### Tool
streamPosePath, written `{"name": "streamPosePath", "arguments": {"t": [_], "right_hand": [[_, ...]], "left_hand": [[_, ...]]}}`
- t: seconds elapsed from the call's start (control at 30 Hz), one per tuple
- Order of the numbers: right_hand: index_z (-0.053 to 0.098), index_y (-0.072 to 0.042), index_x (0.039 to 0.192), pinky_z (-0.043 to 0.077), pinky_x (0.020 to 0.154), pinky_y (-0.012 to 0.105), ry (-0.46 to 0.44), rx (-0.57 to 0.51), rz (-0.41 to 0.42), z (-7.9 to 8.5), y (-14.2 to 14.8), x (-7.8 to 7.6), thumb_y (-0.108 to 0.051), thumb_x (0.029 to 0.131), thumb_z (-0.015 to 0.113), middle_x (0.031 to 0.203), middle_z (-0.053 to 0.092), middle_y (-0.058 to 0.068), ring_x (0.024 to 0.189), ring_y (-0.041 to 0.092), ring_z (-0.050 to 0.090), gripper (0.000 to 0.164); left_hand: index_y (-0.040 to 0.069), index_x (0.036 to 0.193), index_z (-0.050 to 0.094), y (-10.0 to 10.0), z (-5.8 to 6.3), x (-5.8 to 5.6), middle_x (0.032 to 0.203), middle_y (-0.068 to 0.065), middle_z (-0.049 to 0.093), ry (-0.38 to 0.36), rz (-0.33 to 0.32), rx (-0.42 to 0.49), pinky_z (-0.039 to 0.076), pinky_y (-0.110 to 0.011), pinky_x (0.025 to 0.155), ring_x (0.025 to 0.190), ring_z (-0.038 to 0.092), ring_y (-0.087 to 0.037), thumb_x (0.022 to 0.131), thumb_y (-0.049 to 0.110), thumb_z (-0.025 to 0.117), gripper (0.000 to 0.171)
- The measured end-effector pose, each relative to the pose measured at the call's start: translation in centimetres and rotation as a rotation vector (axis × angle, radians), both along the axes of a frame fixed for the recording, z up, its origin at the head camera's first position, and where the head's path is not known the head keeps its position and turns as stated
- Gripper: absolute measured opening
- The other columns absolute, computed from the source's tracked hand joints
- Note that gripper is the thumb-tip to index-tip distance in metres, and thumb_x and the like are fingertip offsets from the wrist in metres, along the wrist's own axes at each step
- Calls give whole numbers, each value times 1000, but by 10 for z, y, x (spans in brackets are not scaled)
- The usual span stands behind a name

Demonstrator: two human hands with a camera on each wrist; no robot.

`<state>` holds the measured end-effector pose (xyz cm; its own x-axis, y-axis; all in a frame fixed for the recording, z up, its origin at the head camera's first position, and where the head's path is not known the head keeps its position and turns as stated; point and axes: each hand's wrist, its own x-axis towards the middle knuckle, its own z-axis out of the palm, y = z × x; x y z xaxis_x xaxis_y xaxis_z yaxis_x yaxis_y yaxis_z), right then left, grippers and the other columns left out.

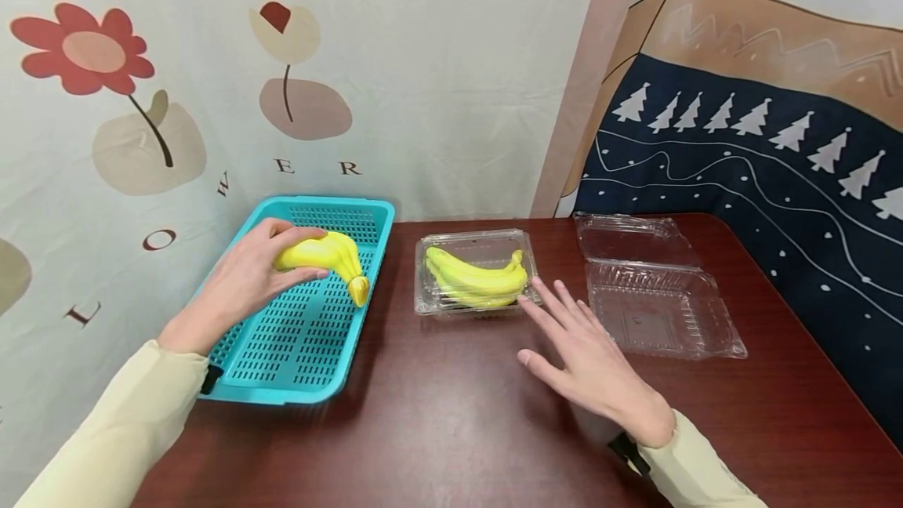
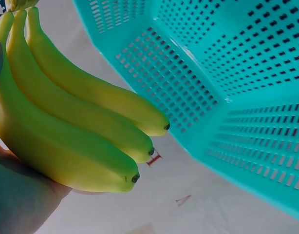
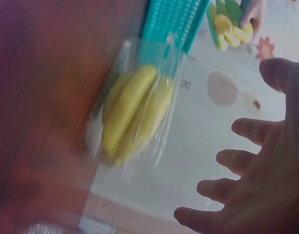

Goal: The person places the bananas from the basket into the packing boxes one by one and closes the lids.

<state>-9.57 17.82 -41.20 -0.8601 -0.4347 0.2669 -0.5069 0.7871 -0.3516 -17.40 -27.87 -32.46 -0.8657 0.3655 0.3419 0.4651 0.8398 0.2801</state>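
My left hand [image 1: 243,277] grips a bunch of yellow bananas [image 1: 323,254] above the turquoise plastic basket [image 1: 299,335], stem end pointing right and down. In the left wrist view, three bananas [image 2: 76,131] of that bunch show, greenish along their upper sides. A second bunch of bananas [image 1: 480,282] lies inside a transparent plastic clamshell box [image 1: 487,240] with its lid down, in the middle of the table. Beside that box's right front corner my right hand [image 1: 582,355] hovers with spread fingers, holding nothing. Whether a fingertip touches the box I cannot tell.
Another transparent clamshell box [image 1: 652,320] lies unfolded at the right, its lid laid back towards the wall. The dark red wooden table [image 1: 451,414] meets a printed cloth [image 1: 451,100] behind. The basket's raised rim stands on the left.
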Motion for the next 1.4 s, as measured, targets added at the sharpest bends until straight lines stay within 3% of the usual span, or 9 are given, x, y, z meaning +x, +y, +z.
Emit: {"name": "streamPosePath", "arguments": {"t": [0.3, 0.47, 0.73, 0.93, 1.17, 1.4], "right_hand": [[38, -21, 162, 24, 116, 70, -46, -22, -104, 5, 39, 0, -49, 101, 62, 172, 20, 6, 157, 39, 16, 71], [38, -18, 162, 23, 116, 71, -49, -38, -141, 1, 62, -4, -47, 100, 64, 171, 21, 9, 156, 42, 15, 72], [34, -17, 163, 17, 111, 80, -90, -66, -210, 0, 98, -7, -45, 101, 63, 170, 20, 17, 155, 47, 12, 75], [32, -13, 164, 15, 111, 80, -98, -72, -249, -1, 125, -7, -43, 101, 64, 170, 18, 19, 155, 49, 12, 76], [29, -9, 164, 3, 117, 75, -102, -80, -293, -5, 155, -10, -41, 103, 61, 170, 14, 22, 156, 48, 4, 76], [29, -3, 162, 8, 116, 76, -130, -79, -336, -13, 177, -16, -41, 104, 59, 169, 14, 26, 155, 51, 3, 76]], "left_hand": [[19, 132, 70, 18, 5, 4, 116, -12, 57, 32, -39, 3, 51, -41, 69, 99, 52, -26, 83, 32, 89, 55], [19, 133, 69, 28, 8, 4, 118, -12, 57, 11, -46, -4, 51, -41, 71, 101, 52, -27, 83, 33, 88, 55], [17, 132, 69, 41, 10, 4, 116, -12, 57, 35, -80, -8, 52, -41, 71, 100, 53, -27, 81, 31, 90, 57], [18, 132, 69, 51, 10, 3, 116, -12, 57, 5, -86, -25, 54, -40, 70, 100, 53, -26, 82, 33, 89, 57], [20, 132, 70, 60, 11, 3, 117, -11, 57, -16, -93, -32, 53, -39, 70, 100, 53, -26, 83, 38, 88, 55], [19, 131, 70, 78, 9, 2, 116, -10, 58, -23, -129, -48, 53, -37, 68, 100, 53, -24, 81, 44, 86, 58]]}}
